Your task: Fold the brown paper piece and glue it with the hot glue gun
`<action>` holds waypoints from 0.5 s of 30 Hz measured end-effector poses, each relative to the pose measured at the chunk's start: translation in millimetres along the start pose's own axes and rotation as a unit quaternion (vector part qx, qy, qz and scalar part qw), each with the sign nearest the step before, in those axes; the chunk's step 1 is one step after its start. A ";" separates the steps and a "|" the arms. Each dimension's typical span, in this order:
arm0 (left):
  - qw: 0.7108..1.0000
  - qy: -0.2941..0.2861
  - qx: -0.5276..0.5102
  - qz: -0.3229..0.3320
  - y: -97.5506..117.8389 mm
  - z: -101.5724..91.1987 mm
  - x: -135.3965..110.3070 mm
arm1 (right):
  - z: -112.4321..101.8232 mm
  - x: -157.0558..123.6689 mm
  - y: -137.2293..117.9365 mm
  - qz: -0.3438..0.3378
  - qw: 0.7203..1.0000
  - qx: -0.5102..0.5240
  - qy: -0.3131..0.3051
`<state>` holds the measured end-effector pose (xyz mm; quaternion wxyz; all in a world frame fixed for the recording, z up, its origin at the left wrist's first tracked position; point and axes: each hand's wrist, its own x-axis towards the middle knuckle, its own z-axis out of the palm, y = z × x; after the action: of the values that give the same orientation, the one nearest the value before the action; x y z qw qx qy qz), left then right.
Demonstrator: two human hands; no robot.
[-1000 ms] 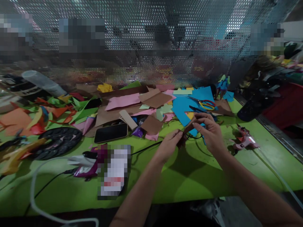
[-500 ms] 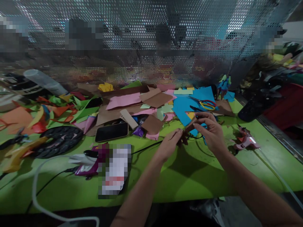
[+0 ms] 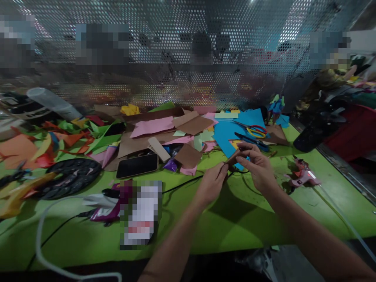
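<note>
A small strip of brown paper (image 3: 232,159) is held between my two hands above the green table (image 3: 232,231). My left hand (image 3: 213,182) pinches its near end, the thumb lying on top. At the far end, the fingertips of my right hand (image 3: 255,164) are closed on the strip. Just beyond the hands lie scissors (image 3: 255,131) with red and yellow handles, on blue paper (image 3: 225,135). A dark-bladed tool (image 3: 251,141) rests beside them. Off to the right of my right hand is a pink glue gun (image 3: 305,176) with its cord.
Brown and pink paper sheets (image 3: 154,126) pile up along the perforated metal screen (image 3: 176,86). A phone (image 3: 137,165), a round black tray (image 3: 73,176), a purple packet (image 3: 110,209) and cables fill the left. A dark bottle (image 3: 307,137) lies at the right edge.
The brown strip has turned so that its flat face shows more clearly between my hands. My right fingers have shifted slightly along it. The view has moved a little.
</note>
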<state>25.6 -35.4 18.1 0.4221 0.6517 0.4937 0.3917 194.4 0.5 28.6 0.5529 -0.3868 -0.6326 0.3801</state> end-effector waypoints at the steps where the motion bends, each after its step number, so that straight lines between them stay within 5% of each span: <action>1: 1.000 0.000 0.000 0.000 0.3 -0.3 -0.3 | 0.2 -0.1 0.7 0.003 1.000 0.008 0.000; 15: 0.998 0.026 0.049 0.012 1.8 -3.1 -0.1 | -3.1 2.6 -1.5 0.006 0.999 -0.047 -0.025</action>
<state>23.2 -35.3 20.9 0.3721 0.6673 0.5147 0.3891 197.1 2.4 31.3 0.5161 -0.4065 -0.6610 0.3626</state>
